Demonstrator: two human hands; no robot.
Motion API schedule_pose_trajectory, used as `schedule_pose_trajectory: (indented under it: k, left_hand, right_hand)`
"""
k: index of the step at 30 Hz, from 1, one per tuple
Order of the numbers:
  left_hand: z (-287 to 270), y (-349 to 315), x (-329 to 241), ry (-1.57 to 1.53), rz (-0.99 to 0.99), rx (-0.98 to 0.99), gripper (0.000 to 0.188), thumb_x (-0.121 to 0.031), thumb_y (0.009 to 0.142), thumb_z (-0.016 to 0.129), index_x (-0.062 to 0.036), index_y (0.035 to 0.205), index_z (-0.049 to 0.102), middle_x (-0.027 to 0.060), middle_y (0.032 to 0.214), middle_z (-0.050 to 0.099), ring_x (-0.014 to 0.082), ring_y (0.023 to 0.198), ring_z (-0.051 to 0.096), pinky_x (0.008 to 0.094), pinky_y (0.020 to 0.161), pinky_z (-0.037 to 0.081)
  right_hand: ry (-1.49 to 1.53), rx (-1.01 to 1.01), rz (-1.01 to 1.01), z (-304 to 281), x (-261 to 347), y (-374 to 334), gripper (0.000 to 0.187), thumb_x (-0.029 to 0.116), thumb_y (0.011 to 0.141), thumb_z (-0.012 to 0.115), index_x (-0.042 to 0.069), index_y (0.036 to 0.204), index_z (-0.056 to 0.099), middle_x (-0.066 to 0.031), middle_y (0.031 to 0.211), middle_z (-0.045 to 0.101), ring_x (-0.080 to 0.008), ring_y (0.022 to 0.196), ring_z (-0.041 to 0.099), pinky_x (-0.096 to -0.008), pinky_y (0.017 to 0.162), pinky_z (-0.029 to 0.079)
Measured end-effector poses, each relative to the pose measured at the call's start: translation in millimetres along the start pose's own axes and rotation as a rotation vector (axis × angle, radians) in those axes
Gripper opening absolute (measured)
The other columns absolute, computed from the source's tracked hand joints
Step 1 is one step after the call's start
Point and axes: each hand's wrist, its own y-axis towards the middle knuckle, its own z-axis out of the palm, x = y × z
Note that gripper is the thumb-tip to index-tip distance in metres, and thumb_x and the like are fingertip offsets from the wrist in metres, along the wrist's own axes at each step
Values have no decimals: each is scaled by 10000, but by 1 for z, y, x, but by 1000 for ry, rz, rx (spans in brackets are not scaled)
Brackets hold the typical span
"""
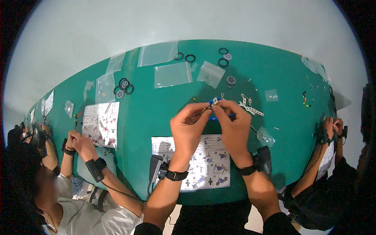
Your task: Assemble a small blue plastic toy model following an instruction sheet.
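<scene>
My left hand (187, 124) and my right hand (236, 124) meet over the green table, fingertips pinched together. Between them is a small blue and metal model assembly (214, 101), mostly covered by my fingers. Under my wrists lies a printed instruction sheet (207, 160) with pictures of small models. Just right of my right hand are perforated metal strips (254, 111) and a small open-end wrench (243, 105).
Beyond my hands lie a grey wheel (231, 80), black rubber rings (223, 62) and clear plastic bags (211, 74). A crumpled bag (265, 137) sits right of my right wrist. A person's hands (81, 143) work at left beside another sheet (101, 125); another person's hands (333, 127) are at right.
</scene>
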Motion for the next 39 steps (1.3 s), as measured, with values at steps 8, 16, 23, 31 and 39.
schedule_pose_trajectory:
  k: [8, 16, 23, 31, 39]
  left_hand:
    - [-1, 0, -3, 108, 93, 4, 183, 42, 875, 788, -9, 1049, 772, 52, 997, 749, 85, 878, 653, 224, 752, 516]
    - [-5, 2, -9, 233, 162, 26, 200, 65, 862, 767, -5, 1049, 767, 101, 1008, 758, 168, 916, 725, 282, 804, 594]
    - [-9, 7, -3, 394, 367, 43, 182, 75, 848, 761, -4, 1011, 754, 120, 1025, 761, 209, 903, 742, 294, 785, 581]
    - [-5, 5, 4, 193, 204, 1, 180, 90, 886, 733, 6, 1046, 724, 84, 1004, 761, 162, 932, 714, 272, 838, 562]
    - [-9, 13, 19, -215, -91, -73, 156, 81, 921, 713, 14, 1062, 711, 79, 964, 743, 131, 892, 712, 248, 799, 554]
  right_hand:
    - [8, 177, 33, -15, 0, 10, 169, 122, 945, 730, -14, 1044, 745, -13, 781, 658, -69, 711, 530, -257, 628, 419]
    - [65, 260, 60, -20, 0, 12, 183, 122, 952, 711, -25, 1057, 747, -11, 857, 697, -77, 759, 553, -254, 683, 448]
    - [63, 272, 78, -23, -3, 11, 196, 111, 936, 725, -10, 1087, 758, 17, 778, 640, -57, 697, 492, -255, 607, 393]
    - [89, 279, 106, -21, 6, 7, 260, 103, 941, 704, 22, 1187, 675, 18, 836, 605, -48, 718, 497, -241, 603, 375]
    - [251, 334, 90, -33, 6, 14, 151, 65, 1076, 496, 5, 1211, 524, -85, 943, 659, -119, 790, 635, -243, 688, 511]
